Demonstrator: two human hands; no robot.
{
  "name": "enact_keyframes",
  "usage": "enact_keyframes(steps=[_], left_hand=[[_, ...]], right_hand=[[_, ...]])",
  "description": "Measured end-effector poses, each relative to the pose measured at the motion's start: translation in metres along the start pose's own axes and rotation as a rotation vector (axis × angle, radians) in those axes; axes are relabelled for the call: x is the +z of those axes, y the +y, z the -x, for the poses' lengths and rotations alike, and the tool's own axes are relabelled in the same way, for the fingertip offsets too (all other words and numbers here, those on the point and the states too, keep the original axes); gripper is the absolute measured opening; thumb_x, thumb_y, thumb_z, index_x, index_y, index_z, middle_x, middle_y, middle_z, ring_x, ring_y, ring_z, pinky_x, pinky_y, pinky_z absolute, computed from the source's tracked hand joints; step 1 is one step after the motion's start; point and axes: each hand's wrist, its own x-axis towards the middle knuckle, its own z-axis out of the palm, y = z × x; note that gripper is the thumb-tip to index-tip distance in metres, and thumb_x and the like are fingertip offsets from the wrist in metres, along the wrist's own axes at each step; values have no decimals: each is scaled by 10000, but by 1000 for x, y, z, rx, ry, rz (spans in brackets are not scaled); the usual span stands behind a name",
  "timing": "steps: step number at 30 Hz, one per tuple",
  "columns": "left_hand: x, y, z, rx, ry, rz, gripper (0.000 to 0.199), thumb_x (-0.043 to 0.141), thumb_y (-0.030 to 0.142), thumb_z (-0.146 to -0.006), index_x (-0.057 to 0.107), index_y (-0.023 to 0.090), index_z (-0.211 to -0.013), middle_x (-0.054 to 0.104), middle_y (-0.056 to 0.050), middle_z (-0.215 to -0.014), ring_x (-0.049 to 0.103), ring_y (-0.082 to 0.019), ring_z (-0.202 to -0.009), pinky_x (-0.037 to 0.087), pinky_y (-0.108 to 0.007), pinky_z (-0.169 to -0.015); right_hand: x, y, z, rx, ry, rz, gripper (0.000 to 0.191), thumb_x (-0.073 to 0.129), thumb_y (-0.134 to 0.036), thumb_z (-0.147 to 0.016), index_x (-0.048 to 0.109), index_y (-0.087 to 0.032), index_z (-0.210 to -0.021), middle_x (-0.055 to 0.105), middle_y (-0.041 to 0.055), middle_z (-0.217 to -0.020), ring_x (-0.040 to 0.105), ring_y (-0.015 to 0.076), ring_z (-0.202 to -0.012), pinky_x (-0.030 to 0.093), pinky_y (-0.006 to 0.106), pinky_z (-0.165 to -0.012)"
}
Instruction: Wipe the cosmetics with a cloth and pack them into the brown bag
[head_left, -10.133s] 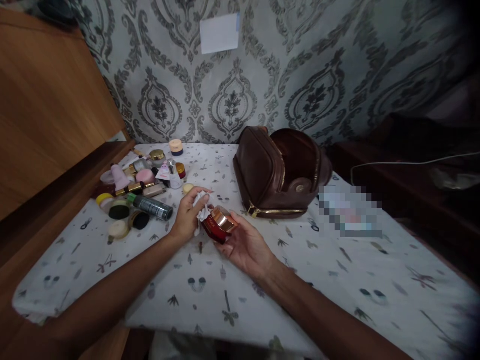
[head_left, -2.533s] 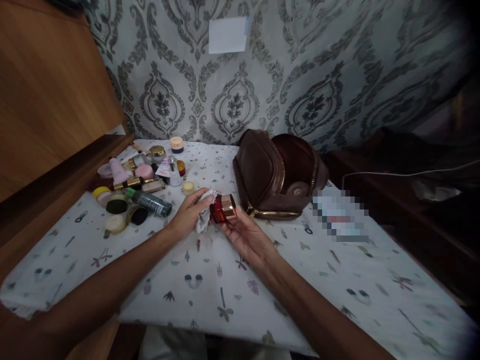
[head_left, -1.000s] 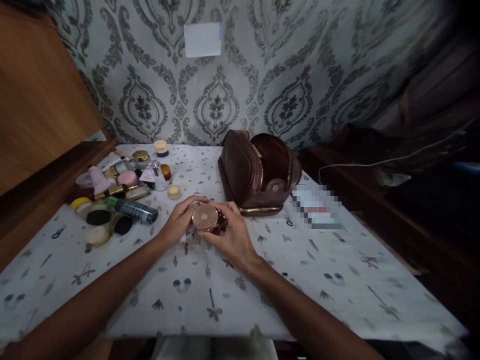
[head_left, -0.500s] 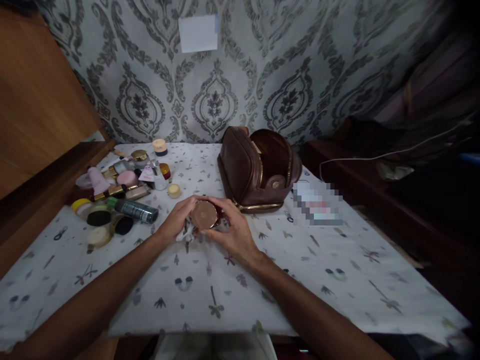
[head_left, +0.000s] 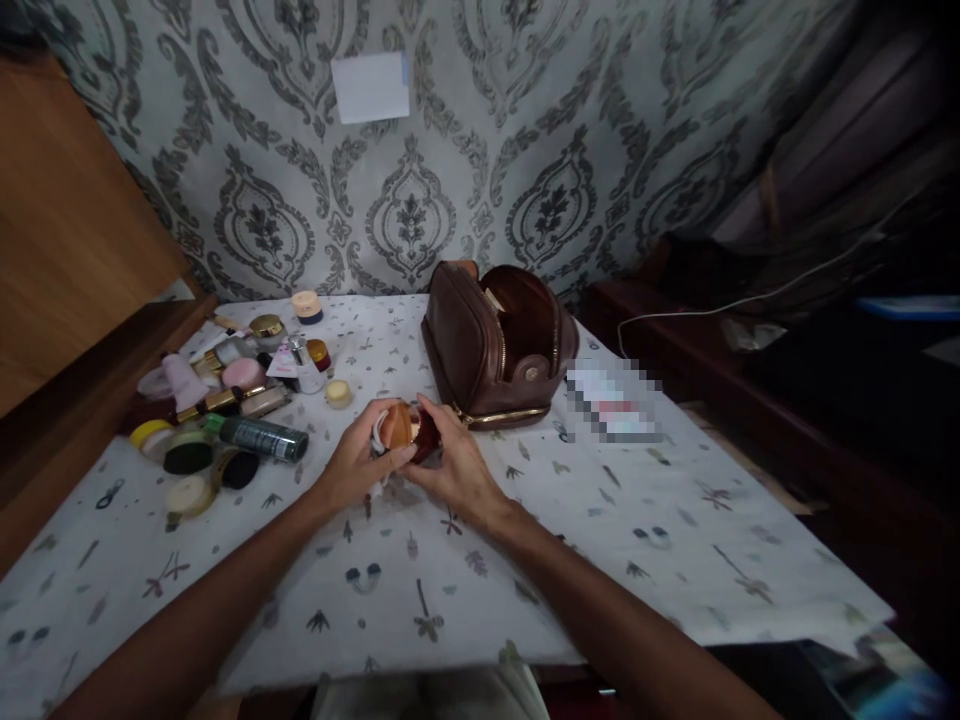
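Both of my hands are around a small round jar with a shiny orange-brown top, low over the patterned white cloth. My left hand grips its left side, with the thumb across the front and a whitish piece, perhaps tissue, beneath. On the right side, my right hand closes its fingers and thumb round the jar's dark red part. Just behind stands a brown leather bag, unzipped and gaping. A small cream-lidded jar sits beyond my left hand.
Several cosmetics lie at the left, among them a dark green bottle, a pink jar and a clear bottle. A pixelated flat item is right of the bag. A wooden panel borders the left side.
The jar has been turned in my hands, so its flat brown face no longer shows and a glossy orange surface does. My left thumb now lies across its front. The view has shifted slightly.
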Motion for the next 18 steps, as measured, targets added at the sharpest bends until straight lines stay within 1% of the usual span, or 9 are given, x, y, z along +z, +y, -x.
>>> enact_keyframes(steps=[2, 4, 7, 10, 12, 14, 16, 18], left_hand=[[-2, -2, 0, 1, -15, -42, 490, 663, 367, -781, 508, 180, -1207, 590, -81, -1172, 546, -260, -1122, 405, -373, -1000], [-4, -4, -1, 25, -43, -100, 505, 653, 362, -796, 497, 181, -1241, 583, -93, -1211, 538, -265, -1147, 391, -380, -1016], [-7, -6, -2, 106, -65, -213, 496, 637, 358, -821, 488, 189, -1264, 568, -104, -1247, 521, -264, -1180, 376, -383, -1032], [-8, -4, -1, 174, -63, -347, 446, 623, 371, -836, 503, 184, -1224, 576, -97, -1145, 543, -251, -1095, 412, -374, -966], [-7, -2, 0, 189, -48, -414, 392, 610, 384, -843, 518, 189, -1171, 573, -79, -1072, 554, -239, -1025, 430, -361, -909], [-5, 0, 2, 161, -2, -451, 325, 589, 404, -851, 527, 196, -1093, 571, -59, -1015, 562, -226, -960, 437, -347, -851], [-3, 1, 4, 83, 41, -490, 280, 563, 429, -858, 519, 202, -1015, 566, -28, -930, 564, -207, -863, 433, -328, -777], [-3, 0, 5, -1, 40, -553, 248, 542, 445, -858, 503, 211, -930, 537, 15, -807, 540, -185, -745, 408, -307, -691]], right_hand=[[2, 1, 1, 14, 17, 43, 744, 745, -272, -709, 444, -175, -1382, 580, 136, -1203, 572, 278, -1122, 465, 451, -975], [3, 2, 1, -3, 38, 73, 670, 724, -258, -725, 477, -180, -1342, 589, 130, -1182, 579, 277, -1110, 468, 451, -973], [3, 2, 0, -47, 59, 88, 580, 707, -207, -707, 528, -179, -1259, 601, 123, -1151, 591, 273, -1079, 481, 437, -952], [1, -1, 0, -58, 50, 85, 557, 702, -162, -675, 547, -176, -1210, 613, 116, -1119, 601, 271, -1047, 493, 425, -927], [1, -3, 1, -56, 35, 86, 531, 702, -165, -683, 554, -187, -1192, 619, 109, -1110, 601, 273, -1038, 499, 423, -912], [2, -5, 2, -59, 40, 102, 495, 705, -189, -710, 557, -200, -1182, 622, 107, -1103, 596, 279, -1036, 504, 429, -897], [4, -5, 4, -74, 58, 133, 477, 704, -207, -736, 553, -204, -1188, 619, 114, -1101, 586, 288, -1042, 504, 446, -892], [6, -4, 5, -97, 66, 160, 495, 707, -206, -741, 542, -208, -1208, 610, 118, -1106, 576, 295, -1052, 500, 464, -901]])
